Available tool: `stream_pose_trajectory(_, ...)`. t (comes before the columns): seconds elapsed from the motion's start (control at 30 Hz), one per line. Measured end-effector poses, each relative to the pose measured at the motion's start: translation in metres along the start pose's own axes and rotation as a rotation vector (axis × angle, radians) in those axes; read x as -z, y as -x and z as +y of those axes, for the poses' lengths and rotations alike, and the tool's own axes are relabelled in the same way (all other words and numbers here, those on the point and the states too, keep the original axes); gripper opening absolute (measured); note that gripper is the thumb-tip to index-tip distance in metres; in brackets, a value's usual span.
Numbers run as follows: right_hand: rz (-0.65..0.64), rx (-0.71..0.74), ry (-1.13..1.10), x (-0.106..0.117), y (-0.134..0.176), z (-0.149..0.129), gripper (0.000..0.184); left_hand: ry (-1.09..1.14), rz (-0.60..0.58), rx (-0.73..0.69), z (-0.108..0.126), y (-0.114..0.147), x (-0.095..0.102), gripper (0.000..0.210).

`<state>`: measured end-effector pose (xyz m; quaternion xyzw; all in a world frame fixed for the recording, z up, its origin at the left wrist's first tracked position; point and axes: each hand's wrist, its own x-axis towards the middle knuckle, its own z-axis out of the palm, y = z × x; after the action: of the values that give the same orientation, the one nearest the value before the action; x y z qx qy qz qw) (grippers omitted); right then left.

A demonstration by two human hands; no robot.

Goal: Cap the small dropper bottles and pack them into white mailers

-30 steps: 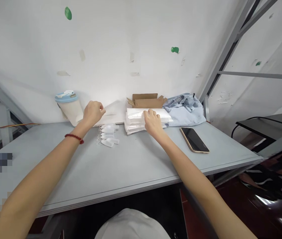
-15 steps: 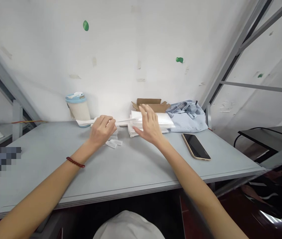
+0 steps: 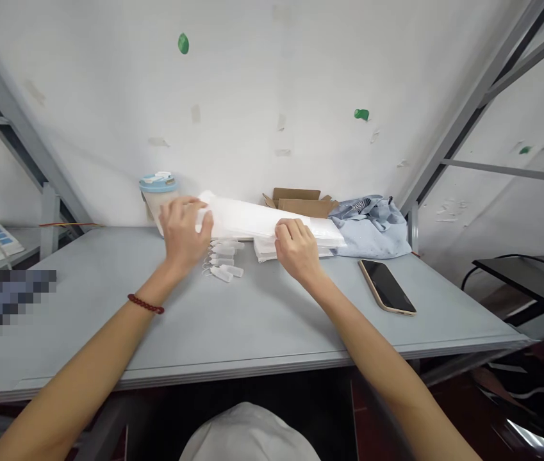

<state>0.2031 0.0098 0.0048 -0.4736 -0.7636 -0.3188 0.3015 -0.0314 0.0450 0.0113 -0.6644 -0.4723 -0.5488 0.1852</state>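
A long white sheet (image 3: 247, 218), perhaps a thin plastic bag, slants above the back of the table. My right hand (image 3: 297, 251) grips its lower right edge with curled fingers. At the sheet's left end is my left hand (image 3: 182, 230), thumb and fingers apart, with a bit of white showing between them; contact with the sheet is unclear. Below, several small translucent white tags (image 3: 223, 261) with thin loops lie in a column on the table. A stack of white sheets or packets (image 3: 264, 251) rests under and behind my right hand.
A blue-lidded cup (image 3: 159, 186) stands behind my left hand. At the back are an open cardboard box (image 3: 306, 206) and a crumpled light blue cloth (image 3: 372, 227). A phone (image 3: 387, 286) lies on the grey table (image 3: 252, 320) at right. Metal frame bars flank both sides.
The white sheet has turned from a thin edge-on strip to a broad face. My right hand has closed on its edge, while my left hand has loosened and shifted left. The view has shifted slightly left.
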Motion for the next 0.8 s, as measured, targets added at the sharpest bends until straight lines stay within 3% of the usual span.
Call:
stream_pose_trajectory(0.07, -0.003, -0.021, 0.013, 0.0, 0.0, 0.001, 0.031, 0.122, -0.087, 0.278, -0.013, -0.009, 0.002, 0.026)
stream_pose_trajectory(0.17, -0.03, -0.017, 0.019, -0.003, 0.001, 0.0, 0.033, 0.542, -0.451, 0.671, -0.025, -0.015, 0.002, 0.03)
stream_pose_trajectory(0.27, -0.06, 0.002, 0.022, -0.008, 0.003, -0.005, 0.031, 0.772, -0.679, 0.855, -0.024, -0.01, -0.002, 0.022)
stream_pose_trajectory(0.43, -0.089, 0.11, 0.002, -0.012, 0.01, -0.026, 0.032, 0.774, -0.766, 0.833, -0.006, 0.0, -0.006, 0.019)
stream_pose_trajectory(0.63, -0.196, 0.142, -0.073, -0.01, 0.015, -0.042, 0.087, 0.718, -1.078, 0.655, 0.011, 0.008, -0.005, 0.018)
stream_pose_trajectory(0.8, -0.332, 0.108, -0.168, -0.009, 0.013, -0.038, 0.091, 0.701, -1.255, 0.587, 0.008, 0.012, -0.004, 0.018)
